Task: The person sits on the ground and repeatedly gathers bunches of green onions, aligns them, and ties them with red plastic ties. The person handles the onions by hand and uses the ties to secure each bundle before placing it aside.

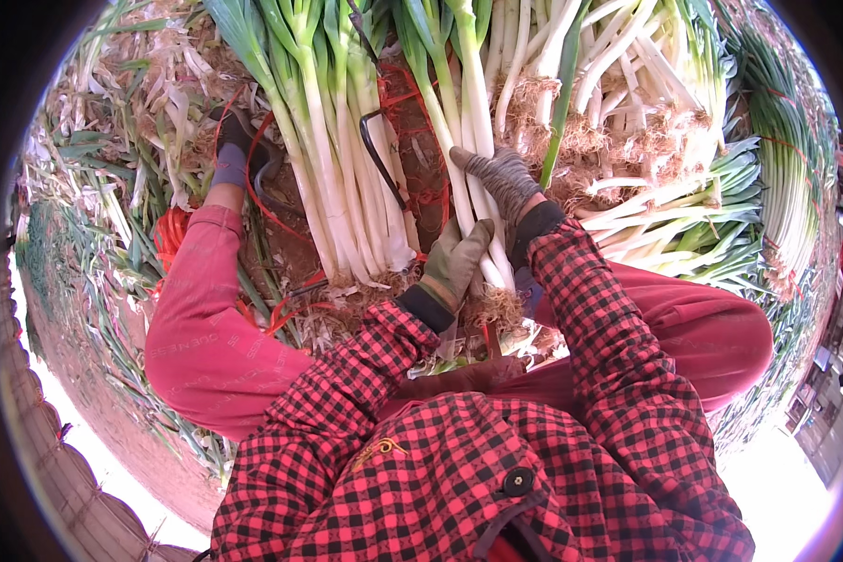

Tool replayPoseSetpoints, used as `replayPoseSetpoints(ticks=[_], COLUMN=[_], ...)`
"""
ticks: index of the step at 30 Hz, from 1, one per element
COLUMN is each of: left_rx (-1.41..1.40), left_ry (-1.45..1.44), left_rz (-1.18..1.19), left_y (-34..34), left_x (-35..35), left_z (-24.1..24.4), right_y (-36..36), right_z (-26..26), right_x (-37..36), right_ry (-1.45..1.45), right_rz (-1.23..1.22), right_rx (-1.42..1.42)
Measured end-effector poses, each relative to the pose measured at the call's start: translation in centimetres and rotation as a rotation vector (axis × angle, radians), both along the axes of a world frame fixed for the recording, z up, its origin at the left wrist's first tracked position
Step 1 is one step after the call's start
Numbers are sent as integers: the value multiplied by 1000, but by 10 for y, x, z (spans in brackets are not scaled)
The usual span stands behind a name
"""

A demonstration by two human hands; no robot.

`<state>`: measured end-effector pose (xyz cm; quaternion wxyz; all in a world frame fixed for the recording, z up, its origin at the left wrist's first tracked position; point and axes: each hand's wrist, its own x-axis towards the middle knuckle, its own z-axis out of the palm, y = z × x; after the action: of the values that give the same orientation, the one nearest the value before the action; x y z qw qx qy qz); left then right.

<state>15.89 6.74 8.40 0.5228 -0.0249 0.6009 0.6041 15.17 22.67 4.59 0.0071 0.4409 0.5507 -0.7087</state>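
Between my knees my gloved left hand closes round the lower white stems of a few long green onions. Higher up the same stalks, my right hand, in a grey striped glove, grips them too. Their roots hang towards me, and the green leaves run out past the top of the view. Just left of my hands lies a larger row of cleaned green onions, roots towards me. A dark bent metal rod crosses over that row. Red strapping lies on the soil beside it.
A heap of green onions with soil-brown roots lies to the right, with more stalks below it. Farther right is a tied bundle. Peeled husks cover the ground at left, near my shoe and a red plastic clump.
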Motion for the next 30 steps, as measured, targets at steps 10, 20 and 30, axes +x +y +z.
replayPoseSetpoints(ticks=[10, 20, 30], left_rx=[-330, -206, -5], left_ry=[699, 304, -1], left_rz=[-282, -149, -129], left_y=[-3, 1, 3], left_x=[-14, -19, -22], left_z=[-15, -5, -2], right_y=[5, 9, -1], right_z=[-6, 2, -42], right_x=[2, 10, 8], right_ry=[-74, -57, -148], right_rz=[61, 87, 33], right_rx=[176, 59, 352])
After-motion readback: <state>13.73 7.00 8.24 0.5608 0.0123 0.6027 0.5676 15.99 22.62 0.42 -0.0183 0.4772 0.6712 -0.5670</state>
